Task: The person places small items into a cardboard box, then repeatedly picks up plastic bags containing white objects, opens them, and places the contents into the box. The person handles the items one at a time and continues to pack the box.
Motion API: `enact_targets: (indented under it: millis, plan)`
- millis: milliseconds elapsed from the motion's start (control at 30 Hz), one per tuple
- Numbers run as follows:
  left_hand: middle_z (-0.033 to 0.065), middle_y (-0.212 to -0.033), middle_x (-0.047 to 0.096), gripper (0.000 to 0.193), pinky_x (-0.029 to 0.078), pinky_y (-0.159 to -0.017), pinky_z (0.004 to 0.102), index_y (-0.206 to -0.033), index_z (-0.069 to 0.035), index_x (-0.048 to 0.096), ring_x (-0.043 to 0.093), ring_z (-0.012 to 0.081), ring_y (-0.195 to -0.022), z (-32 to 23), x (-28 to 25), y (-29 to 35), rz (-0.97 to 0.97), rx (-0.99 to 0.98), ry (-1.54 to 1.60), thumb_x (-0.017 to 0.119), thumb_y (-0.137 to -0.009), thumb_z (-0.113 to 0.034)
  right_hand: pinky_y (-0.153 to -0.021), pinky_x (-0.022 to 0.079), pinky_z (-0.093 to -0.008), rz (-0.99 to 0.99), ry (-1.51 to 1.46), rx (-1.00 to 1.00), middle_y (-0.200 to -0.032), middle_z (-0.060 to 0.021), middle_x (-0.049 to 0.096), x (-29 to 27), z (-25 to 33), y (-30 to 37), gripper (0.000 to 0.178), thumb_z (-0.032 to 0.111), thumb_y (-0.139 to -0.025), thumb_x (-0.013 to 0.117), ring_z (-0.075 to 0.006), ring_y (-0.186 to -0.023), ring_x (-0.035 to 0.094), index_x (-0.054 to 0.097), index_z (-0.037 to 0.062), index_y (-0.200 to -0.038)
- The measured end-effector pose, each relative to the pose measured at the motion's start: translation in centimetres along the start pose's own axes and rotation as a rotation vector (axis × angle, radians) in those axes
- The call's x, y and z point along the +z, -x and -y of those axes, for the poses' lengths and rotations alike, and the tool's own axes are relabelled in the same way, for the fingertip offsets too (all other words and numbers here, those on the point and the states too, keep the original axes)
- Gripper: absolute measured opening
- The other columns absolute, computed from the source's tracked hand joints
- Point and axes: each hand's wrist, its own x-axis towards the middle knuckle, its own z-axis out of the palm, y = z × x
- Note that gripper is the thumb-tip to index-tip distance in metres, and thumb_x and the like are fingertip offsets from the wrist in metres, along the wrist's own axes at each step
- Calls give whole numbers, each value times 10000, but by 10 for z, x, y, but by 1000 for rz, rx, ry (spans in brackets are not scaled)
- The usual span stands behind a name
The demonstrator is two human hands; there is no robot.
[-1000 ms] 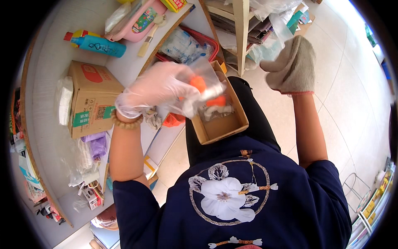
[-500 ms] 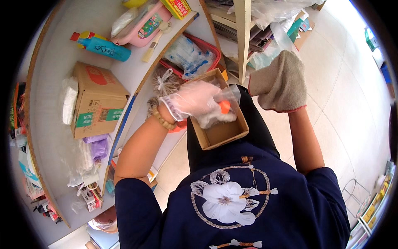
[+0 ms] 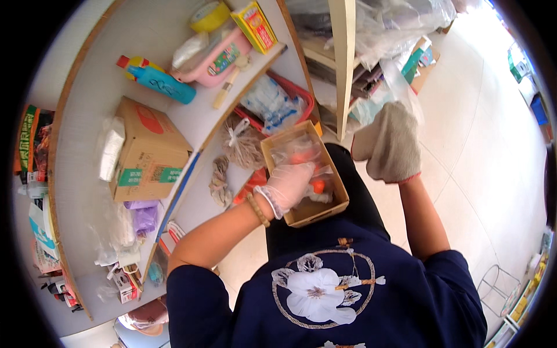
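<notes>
An open cardboard box (image 3: 316, 217) rests on my lap. My left hand (image 3: 289, 184), in a thin clear glove with a beaded bracelet at the wrist, reaches into it. Its fingers are curled on a clear plastic bag (image 3: 322, 174) that has an orange piece (image 3: 318, 185) and something whitish in it. Another clear bag (image 3: 295, 148) with an orange-red piece lies at the box's far end. My right hand (image 3: 392, 145) is raised to the right of the box, covered by a grey-beige knit glove with a red hem. Its fingers are hidden under the folded cloth.
On the left, shelves hold a carton (image 3: 152, 152), a blue bottle (image 3: 165, 84), a pink basin (image 3: 217, 61) and a brush (image 3: 227, 87). A red basket (image 3: 306, 95) and tied bundles (image 3: 242, 145) sit lower. A pale rack post (image 3: 342, 64) stands beyond my knees.
My left hand has come down into the box with the bag it held above it. A second orange piece now shows. My right hand has shifted slightly; the view has moved a little.
</notes>
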Motion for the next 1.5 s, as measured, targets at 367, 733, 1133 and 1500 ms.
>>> enact_targets:
  millis: [367,733,1133,1500]
  plan:
    - [139,-874,608,317,502,-692,429,-890,-86,619,609,318,-825,-17,-8,23,-31,176,5,640,-794,-387,-565,473,-379,173,80,-213,-731,-120,569,-13,62,-18,97,166,-778,567,-293,-661,590,556,77,-815]
    - [152,-841,647,353,500,-742,442,-906,-93,649,624,333,-844,-28,7,19,40,222,132,642,-768,-418,-575,529,-374,622,237,-471,-855,-68,631,17,72,-2,73,133,-675,662,-257,-885,628,703,141,-735]
    - [148,-1164,581,462,438,-899,419,-1188,-81,549,538,321,-1089,129,-157,-27,-924,-132,-203,562,-857,-403,-705,505,-385,497,92,-410,-873,-95,623,23,70,-1,61,129,-698,618,-288,-893,604,656,104,-738]
    - [192,-1403,407,950,355,-1041,439,-1405,-47,361,406,364,-1268,171,-218,-58,-703,-535,-217,685,-681,-570,-726,483,-383,420,-53,-346,-864,-100,593,13,72,1,121,144,-733,587,-290,-882,590,598,97,-844]
